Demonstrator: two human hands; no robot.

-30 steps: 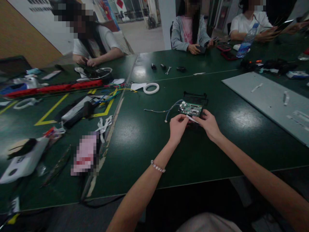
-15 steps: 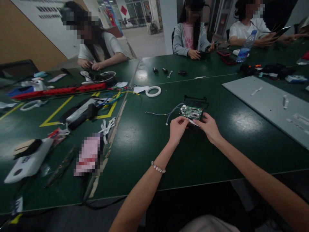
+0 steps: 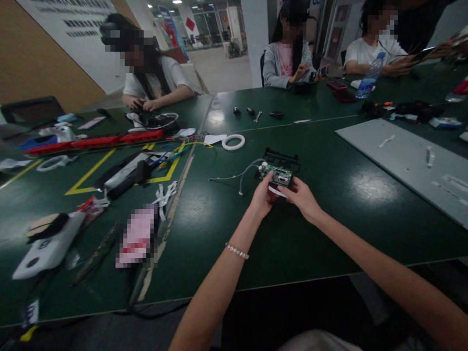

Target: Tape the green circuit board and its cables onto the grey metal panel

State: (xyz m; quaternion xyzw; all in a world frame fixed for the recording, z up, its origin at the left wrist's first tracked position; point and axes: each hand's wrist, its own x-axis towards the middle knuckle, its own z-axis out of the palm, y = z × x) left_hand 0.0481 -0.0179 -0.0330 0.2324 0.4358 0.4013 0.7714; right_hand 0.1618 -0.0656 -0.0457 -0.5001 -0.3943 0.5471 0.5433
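Note:
A green circuit board (image 3: 281, 176) with a metal connector is held between both hands just above the table. My left hand (image 3: 262, 196) grips its left side, thumb on top and fingers underneath, mostly hidden. Around the right edge curls my right hand (image 3: 302, 199), its thumb by a narrow white strip (image 3: 277, 191) along the board's near side. What the strip is attached to cannot be made out. Thin grey-blue cables (image 3: 245, 171) run left from white plugs on the board. Behind it is a black plastic frame (image 3: 283, 158); whether they are joined is unclear.
A white tape roll (image 3: 233, 148) lies beyond the hands, with a small wrench (image 3: 258, 116) farther back. A grey panel (image 3: 398, 161) covers the right side. Left are a red strip (image 3: 95, 142), a black device (image 3: 124, 173) and a white device (image 3: 49, 253). Several people sit opposite.
The board and both hands have shifted slightly left. My left hand has moved from the white strip to the board's left side, thumb now on top. My right hand stays at the right edge.

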